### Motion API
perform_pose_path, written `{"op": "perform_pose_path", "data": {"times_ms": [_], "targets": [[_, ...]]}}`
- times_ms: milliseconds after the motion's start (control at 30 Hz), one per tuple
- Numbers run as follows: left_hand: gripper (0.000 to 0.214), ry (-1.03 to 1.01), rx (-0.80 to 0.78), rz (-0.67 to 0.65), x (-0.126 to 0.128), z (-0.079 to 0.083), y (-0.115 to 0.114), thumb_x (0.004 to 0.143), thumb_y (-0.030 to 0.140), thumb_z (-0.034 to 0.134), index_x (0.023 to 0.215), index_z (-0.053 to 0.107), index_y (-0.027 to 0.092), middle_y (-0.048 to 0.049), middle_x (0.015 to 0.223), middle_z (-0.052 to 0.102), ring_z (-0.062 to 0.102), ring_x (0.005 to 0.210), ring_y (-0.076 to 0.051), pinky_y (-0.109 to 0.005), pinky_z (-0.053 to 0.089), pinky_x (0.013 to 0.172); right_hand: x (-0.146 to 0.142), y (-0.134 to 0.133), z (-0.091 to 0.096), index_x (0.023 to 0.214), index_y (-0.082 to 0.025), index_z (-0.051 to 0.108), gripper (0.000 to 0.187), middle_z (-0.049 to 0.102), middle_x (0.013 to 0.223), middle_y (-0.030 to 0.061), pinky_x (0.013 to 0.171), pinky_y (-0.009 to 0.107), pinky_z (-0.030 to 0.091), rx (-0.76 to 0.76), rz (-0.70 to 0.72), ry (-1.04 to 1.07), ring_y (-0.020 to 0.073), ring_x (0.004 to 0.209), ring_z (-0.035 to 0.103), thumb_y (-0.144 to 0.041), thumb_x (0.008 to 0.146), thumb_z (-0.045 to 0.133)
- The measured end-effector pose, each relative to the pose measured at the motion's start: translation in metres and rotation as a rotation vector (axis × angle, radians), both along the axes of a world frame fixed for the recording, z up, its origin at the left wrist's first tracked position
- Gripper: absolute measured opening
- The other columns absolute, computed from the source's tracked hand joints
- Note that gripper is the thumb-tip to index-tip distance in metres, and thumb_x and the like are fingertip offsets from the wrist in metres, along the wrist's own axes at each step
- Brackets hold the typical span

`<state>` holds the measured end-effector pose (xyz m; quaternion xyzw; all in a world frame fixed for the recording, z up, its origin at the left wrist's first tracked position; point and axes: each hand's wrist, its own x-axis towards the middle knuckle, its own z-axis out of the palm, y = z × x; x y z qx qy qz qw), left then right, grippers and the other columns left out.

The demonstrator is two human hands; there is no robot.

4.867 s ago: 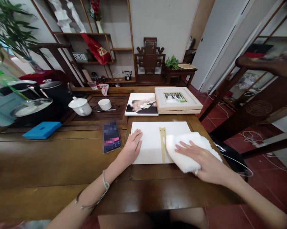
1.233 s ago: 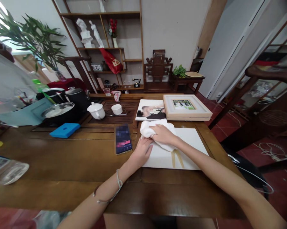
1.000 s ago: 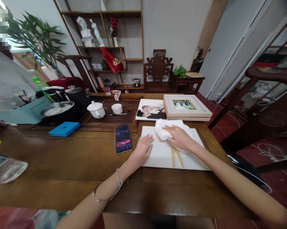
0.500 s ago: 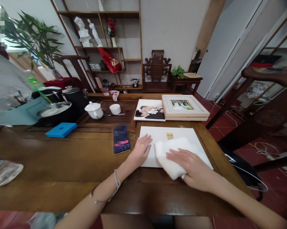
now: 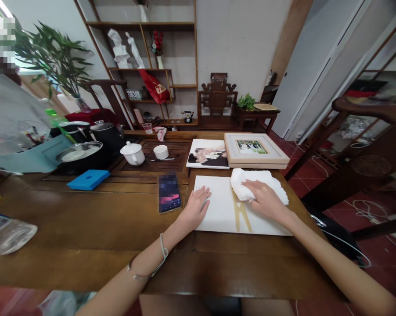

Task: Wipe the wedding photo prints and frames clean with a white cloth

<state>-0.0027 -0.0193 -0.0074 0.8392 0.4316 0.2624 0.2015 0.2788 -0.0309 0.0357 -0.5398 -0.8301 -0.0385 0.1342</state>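
Observation:
A flat white panel [image 5: 216, 215] with a gold A-shaped marking lies on the wooden table in front of me. My left hand [image 5: 198, 205] rests flat on the panel's left side, fingers stretched out, holding nothing. Under my right hand [image 5: 265, 199] is a folded white fluffy towel [image 5: 272, 182], pressed onto the far right part of the panel and reaching past its far edge. The towel hides the top of the gold marking. Left of the panel lies a phone [image 5: 169, 193] with its screen lit.
Behind the panel lie a photo print [image 5: 207, 153] and a light wooden picture frame [image 5: 277, 160]. Further left stand a white lidded cup [image 5: 132, 153], a small white bowl [image 5: 160, 152], a blue block [image 5: 88, 180] and a dark kettle [image 5: 106, 134]. A wooden chair [image 5: 359, 153] is at right.
My right hand has slid the towel away from me and to the right across the panel, uncovering the lower gold marking. The left hand stays in place.

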Motion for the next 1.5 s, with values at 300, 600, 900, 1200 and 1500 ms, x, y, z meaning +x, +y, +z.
{"op": "perform_pose_path", "data": {"times_ms": [300,600,900,1200,1500], "targets": [[0.031,0.009,0.005,-0.001,0.001,0.000,0.000,0.096,0.021,0.040,0.122,0.057,0.017,-0.0140,0.141,0.054,0.039,0.140,-0.029,-0.058,0.027,0.115,0.023,-0.074,-0.010,0.133,-0.013,0.055,0.068,0.059,0.136,0.0137,0.111,0.054,0.037,0.042,0.044,-0.027,0.0292,0.132,0.048,-0.007,0.066,0.045],[0.032,0.016,0.004,-0.005,0.001,0.002,-0.001,0.096,0.021,0.040,0.122,0.057,0.016,-0.0146,0.141,0.054,0.039,0.140,-0.028,-0.058,0.027,0.115,0.030,-0.088,0.002,0.135,-0.017,0.055,0.072,0.056,0.139,0.0095,0.107,0.054,0.042,-0.139,0.078,0.036,0.0302,0.130,0.050,-0.009,0.065,0.044],[0.031,0.016,-0.012,0.001,0.001,0.004,-0.001,0.095,0.020,0.043,0.123,0.058,0.018,-0.0140,0.141,0.054,0.039,0.140,-0.028,-0.057,0.026,0.116,0.022,0.001,-0.008,0.138,-0.014,0.051,0.068,0.053,0.142,0.0127,0.113,0.054,0.033,-0.059,-0.024,0.067,0.0287,0.136,0.043,-0.011,0.071,0.043],[0.031,0.016,-0.005,0.002,0.001,0.002,-0.001,0.095,0.020,0.043,0.122,0.058,0.016,-0.0147,0.141,0.054,0.038,0.141,-0.028,-0.057,0.026,0.116,0.016,-0.093,0.008,0.140,-0.019,0.051,0.074,0.052,0.143,0.0110,0.104,0.050,0.046,-0.214,0.065,-0.048,0.0321,0.132,0.048,-0.010,0.067,0.049],[0.032,0.032,0.004,-0.012,0.000,0.002,0.000,0.096,0.020,0.041,0.123,0.057,0.018,-0.0137,0.141,0.054,0.038,0.141,-0.028,-0.058,0.027,0.116,0.025,-0.022,0.005,0.147,-0.021,0.040,0.070,0.036,0.154,0.0087,0.113,0.055,0.032,-0.235,0.046,0.065,0.0313,0.142,0.032,-0.020,0.078,0.051]]}}
